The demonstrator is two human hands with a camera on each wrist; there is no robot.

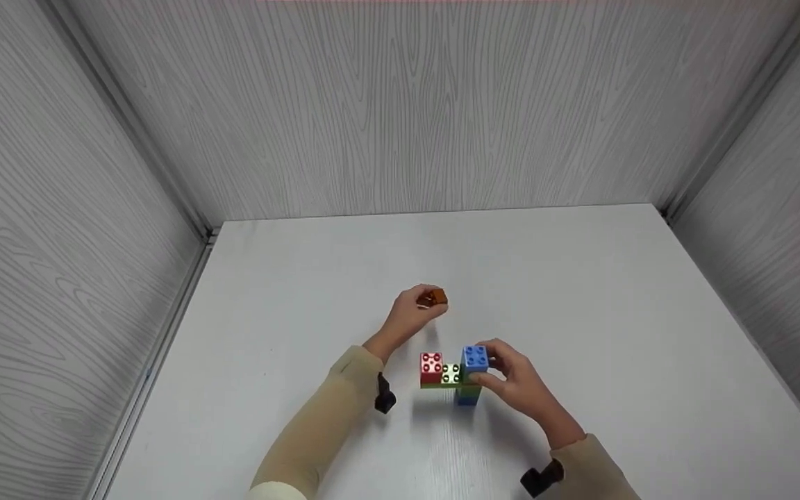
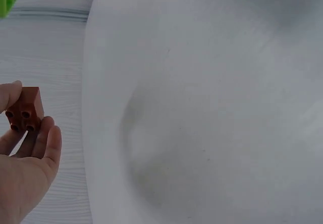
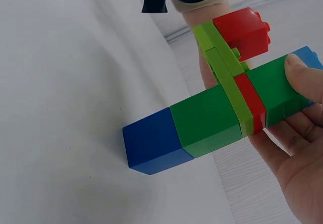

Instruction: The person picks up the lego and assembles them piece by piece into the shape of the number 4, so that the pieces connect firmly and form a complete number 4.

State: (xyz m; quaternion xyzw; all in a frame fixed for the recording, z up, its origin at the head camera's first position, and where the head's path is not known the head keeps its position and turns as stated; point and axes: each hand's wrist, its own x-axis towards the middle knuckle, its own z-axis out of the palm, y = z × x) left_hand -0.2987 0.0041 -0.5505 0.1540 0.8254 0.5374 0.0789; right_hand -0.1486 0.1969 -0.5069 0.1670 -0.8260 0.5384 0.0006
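My left hand (image 1: 407, 319) pinches a small brown toy brick (image 1: 439, 296) between thumb and fingers, above the table; its round studs face the camera in the left wrist view. With my right hand (image 1: 521, 382) I grip the upper end of a tower of toy bricks. From the bottom it has a dark blue brick (image 3: 156, 141), a green brick (image 3: 207, 120), a lime plate (image 1: 451, 373), a thin red piece (image 3: 251, 100), another green brick (image 3: 272, 88) and a light blue brick (image 1: 475, 355). A red brick (image 1: 431, 371) sits on the plate's far left end. Whether the tower touches the table, I cannot tell.
The white table (image 1: 289, 292) is enclosed by a wood-grained back panel (image 1: 400, 111) and side panels (image 1: 39, 250). Black camera mounts are on both wrists, the left one (image 1: 385, 396) close to the tower's left side.
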